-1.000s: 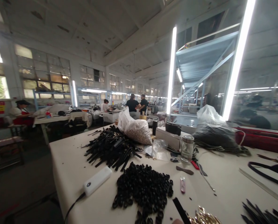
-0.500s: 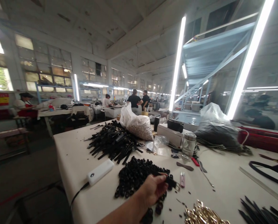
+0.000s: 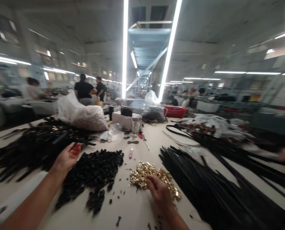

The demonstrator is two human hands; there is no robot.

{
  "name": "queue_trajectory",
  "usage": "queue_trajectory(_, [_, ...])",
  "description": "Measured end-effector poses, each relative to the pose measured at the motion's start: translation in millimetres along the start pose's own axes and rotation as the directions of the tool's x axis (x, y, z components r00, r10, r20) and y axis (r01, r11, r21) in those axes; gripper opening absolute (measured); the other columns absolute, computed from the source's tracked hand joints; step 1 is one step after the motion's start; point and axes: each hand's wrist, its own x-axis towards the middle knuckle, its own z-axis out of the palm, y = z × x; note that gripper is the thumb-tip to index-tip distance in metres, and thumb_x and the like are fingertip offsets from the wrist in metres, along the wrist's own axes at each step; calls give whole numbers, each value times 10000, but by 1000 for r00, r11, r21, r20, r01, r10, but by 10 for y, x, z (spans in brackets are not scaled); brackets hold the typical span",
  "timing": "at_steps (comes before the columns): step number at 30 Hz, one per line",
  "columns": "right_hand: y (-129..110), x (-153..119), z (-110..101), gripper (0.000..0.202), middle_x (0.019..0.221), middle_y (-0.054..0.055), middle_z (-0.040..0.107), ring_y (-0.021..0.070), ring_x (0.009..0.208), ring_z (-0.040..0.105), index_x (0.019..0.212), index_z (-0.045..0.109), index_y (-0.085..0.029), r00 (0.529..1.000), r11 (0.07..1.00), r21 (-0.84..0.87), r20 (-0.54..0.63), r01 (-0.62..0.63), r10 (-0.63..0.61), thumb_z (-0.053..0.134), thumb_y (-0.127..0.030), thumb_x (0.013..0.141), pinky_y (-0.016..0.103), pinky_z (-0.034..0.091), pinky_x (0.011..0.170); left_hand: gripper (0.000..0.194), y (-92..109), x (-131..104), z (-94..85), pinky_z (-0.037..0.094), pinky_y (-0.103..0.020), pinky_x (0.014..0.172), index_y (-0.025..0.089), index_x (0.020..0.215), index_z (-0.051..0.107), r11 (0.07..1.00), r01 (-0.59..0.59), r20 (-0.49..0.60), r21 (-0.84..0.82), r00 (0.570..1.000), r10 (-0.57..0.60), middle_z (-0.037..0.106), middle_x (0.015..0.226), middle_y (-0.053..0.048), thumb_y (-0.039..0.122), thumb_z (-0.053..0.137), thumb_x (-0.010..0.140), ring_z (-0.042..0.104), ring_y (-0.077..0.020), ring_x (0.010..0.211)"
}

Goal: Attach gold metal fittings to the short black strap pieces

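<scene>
My left hand (image 3: 68, 156) reaches out with fingers spread to the edge of a heap of short black straps (image 3: 34, 143), just left of a pile of small black rings (image 3: 92, 169). My right hand (image 3: 160, 193) lies on a heap of gold metal buckles (image 3: 144, 171), its fingers bent down into them; motion blur hides whether it grips any. Both heaps lie on a pale worktable (image 3: 132, 204).
Long black straps (image 3: 204, 182) fan across the table's right side. Further back stand a filled plastic bag (image 3: 85, 116), a glass jar (image 3: 135, 123), a dark bag (image 3: 154, 111) and a red basket (image 3: 177, 111). Two people (image 3: 83, 89) stand beyond the table.
The view has swung right and down. My left hand has left the black rings and moved to the strap heap. My right hand has come into view on the gold buckles.
</scene>
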Motion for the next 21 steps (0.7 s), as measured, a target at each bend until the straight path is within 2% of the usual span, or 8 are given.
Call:
queue_trajectory(3, [-63,0,9,295,920,52,719,220,844,672,1001,668,-211,1000,1000,-12,0,16,-16,444,-388,928,294,517,757,239,-606,-214,-17,531,-131,502,134,758,595,996,27,120,85,992,-37,662,678,-8,31,431,896,646,-83,560])
queue_trajectory(6, [-130,-21,-21,264,893,15,713,209,828,668,975,664,-241,1000,999,-36,-4,25,-25,440,-373,931,280,505,752,190,-1302,-631,-13,548,-163,558,175,939,643,964,-41,318,264,947,-46,707,858,-32,56,562,814,692,-120,689])
queue_trajectory(8, [-175,-36,-62,247,878,-1,710,206,813,665,958,666,-256,1000,999,-45,-11,28,-29,448,-367,926,275,502,740,370,-1717,-918,-28,551,-196,552,207,1073,633,911,-95,432,401,896,-97,707,966,-49,144,709,717,698,-158,717])
queue_trajectory(10, [-202,-42,-100,241,885,5,710,211,811,663,952,671,-258,999,999,-44,-13,32,-33,452,-356,924,277,499,735,507,-2031,-1128,-80,561,-244,569,220,1164,605,848,-247,593,468,799,-95,699,1033,-74,302,764,689,696,-194,734])
queue_trajectory(14, [-187,-40,-130,243,908,11,709,209,837,659,950,675,-274,999,999,-30,-42,33,-34,446,-351,924,272,490,743,463,-2317,-1241,-256,574,-295,610,247,1118,646,672,-592,829,445,557,-59,717,969,-65,461,724,715,682,-205,674])
queue_trajectory(16, [-169,-38,-128,224,865,-20,703,195,805,656,924,664,-304,997,999,-36,-76,30,-32,453,-379,911,267,490,720,426,-2355,-1201,-325,578,-301,621,268,1110,650,616,-665,870,422,488,-70,719,949,-55,481,690,744,680,-205,665])
queue_trajectory(17, [-165,-35,-127,219,848,-32,699,189,788,653,914,656,-313,995,999,-45,-92,28,-32,451,-390,906,267,491,711,422,-2370,-1175,-347,577,-297,616,278,1123,641,609,-675,873,418,485,-62,718,946,-49,492,669,761,678,-202,661])
queue_trajectory(21, [-199,46,-192,248,870,9,699,188,792,652,943,658,-257,987,999,-41,-163,-1,-6,440,-371,908,264,496,707,436,-2467,-1081,-374,548,-261,548,288,1144,616,651,-641,845,407,535,-1,705,911,-35,541,611,789,646,-170,597])
